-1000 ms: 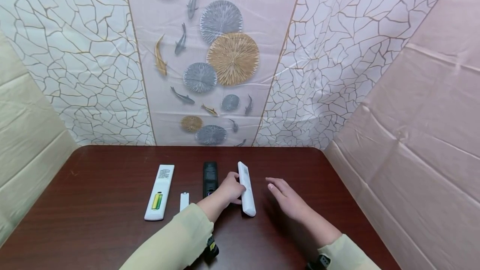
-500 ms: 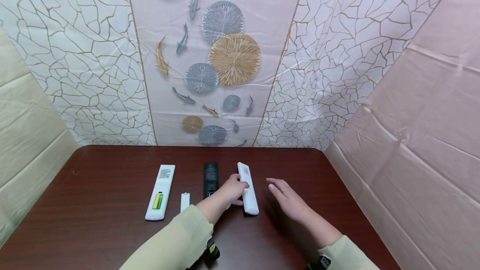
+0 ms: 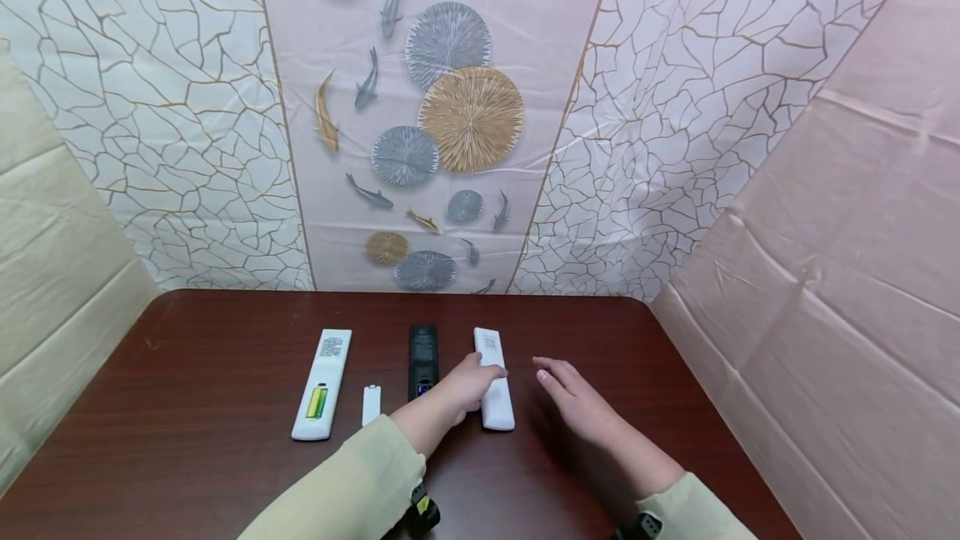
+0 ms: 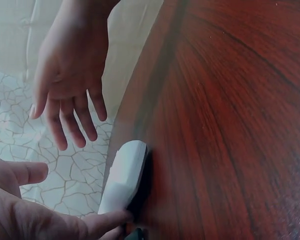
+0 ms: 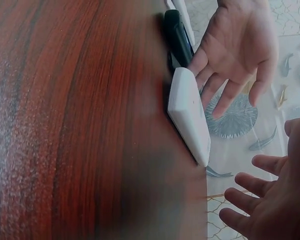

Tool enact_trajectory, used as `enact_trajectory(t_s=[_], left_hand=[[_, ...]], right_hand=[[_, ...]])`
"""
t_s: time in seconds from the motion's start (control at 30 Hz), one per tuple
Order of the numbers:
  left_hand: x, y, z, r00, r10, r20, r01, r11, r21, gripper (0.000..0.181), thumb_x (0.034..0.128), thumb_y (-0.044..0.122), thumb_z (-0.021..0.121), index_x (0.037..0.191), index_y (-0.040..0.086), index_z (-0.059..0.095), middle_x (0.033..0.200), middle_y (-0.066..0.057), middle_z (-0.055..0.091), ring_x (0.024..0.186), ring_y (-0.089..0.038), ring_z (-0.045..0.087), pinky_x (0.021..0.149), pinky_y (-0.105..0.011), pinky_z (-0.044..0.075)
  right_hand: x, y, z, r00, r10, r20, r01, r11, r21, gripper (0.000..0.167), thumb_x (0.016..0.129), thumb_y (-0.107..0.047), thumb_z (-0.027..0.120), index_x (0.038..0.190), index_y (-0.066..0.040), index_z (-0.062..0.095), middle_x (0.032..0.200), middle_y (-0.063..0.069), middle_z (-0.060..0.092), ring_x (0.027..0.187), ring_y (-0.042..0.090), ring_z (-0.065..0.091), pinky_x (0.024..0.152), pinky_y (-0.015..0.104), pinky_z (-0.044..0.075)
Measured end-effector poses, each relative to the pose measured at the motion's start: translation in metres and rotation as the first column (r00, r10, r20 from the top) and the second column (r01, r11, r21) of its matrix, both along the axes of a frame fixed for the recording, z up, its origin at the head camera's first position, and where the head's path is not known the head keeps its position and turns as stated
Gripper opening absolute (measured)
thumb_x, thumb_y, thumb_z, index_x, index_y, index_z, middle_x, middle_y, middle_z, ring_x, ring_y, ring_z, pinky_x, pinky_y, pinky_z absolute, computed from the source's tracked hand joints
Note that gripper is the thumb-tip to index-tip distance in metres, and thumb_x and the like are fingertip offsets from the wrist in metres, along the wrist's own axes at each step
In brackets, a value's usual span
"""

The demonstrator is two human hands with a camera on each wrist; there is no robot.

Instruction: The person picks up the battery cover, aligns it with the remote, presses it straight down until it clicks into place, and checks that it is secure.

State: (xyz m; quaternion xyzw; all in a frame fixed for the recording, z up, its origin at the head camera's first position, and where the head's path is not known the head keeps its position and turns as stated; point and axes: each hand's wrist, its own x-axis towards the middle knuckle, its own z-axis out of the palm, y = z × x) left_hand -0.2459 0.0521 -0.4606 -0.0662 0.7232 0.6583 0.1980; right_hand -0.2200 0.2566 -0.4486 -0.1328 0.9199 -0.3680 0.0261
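Note:
A white remote control (image 3: 497, 408) lies face down on the table, right of the middle. My left hand (image 3: 467, 383) is at its left side, thumb over the near edge in the head view. The right wrist view shows that hand's fingers relaxed and spread beside the remote, not curled round it. To the right, my right hand (image 3: 581, 405) hovers with straight fingers, holding nothing. A black remote (image 3: 423, 352) lies left of the left hand, its lower part hidden by the arm. Further left is another white remote (image 3: 324, 377), its open battery compartment showing yellow-green batteries (image 3: 316, 402).
A small white battery cover (image 3: 371, 403) lies between the left white remote and the black one, partly behind the left sleeve. The dark wooden table (image 3: 225, 457) ends at a patterned cloth wall (image 3: 465, 215). Plain cloth walls (image 3: 847, 273) stand at both sides.
The right-hand white remote was tilted in my left hand's grip and now lies flat. My left thumb has loosened and lifted. The right hand has barely moved.

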Motion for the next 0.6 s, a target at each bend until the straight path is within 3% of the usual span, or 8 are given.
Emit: enact_trajectory(t_s=[0.23, 0.6], left_hand=[[0.0013, -0.0003, -0.0024, 0.998, 0.005, -0.056, -0.012, 0.993, -0.118, 0.078, 0.0913, 0.031, 0.065, 0.152, -0.003, 0.03, 0.155, -0.028, 0.027, 0.142, -0.041, 0.028, 0.113, -0.058, 0.027], [0.0057, -0.0055, 0.0029, 0.996, -0.018, -0.085, 0.007, 0.991, -0.136, 0.074, 0.0925, 0.032, 0.065, 0.151, 0.0, 0.033, 0.153, -0.027, 0.032, 0.141, -0.039, 0.03, 0.112, -0.059, 0.028]], right_hand=[[0.0002, 0.0002, -0.0019, 1.0, -0.003, 0.012, 0.003, 1.0, 0.003, 0.058, 0.103, -0.053, 0.041, 0.145, -0.015, 0.049, 0.147, 0.007, 0.047, 0.137, 0.025, 0.041, 0.112, 0.05, 0.033], [0.0004, -0.0053, -0.0023, 1.0, 0.004, 0.0, -0.004, 1.0, -0.007, 0.056, 0.104, -0.049, 0.042, 0.146, -0.013, 0.049, 0.147, 0.008, 0.047, 0.137, 0.025, 0.041, 0.112, 0.05, 0.033]])
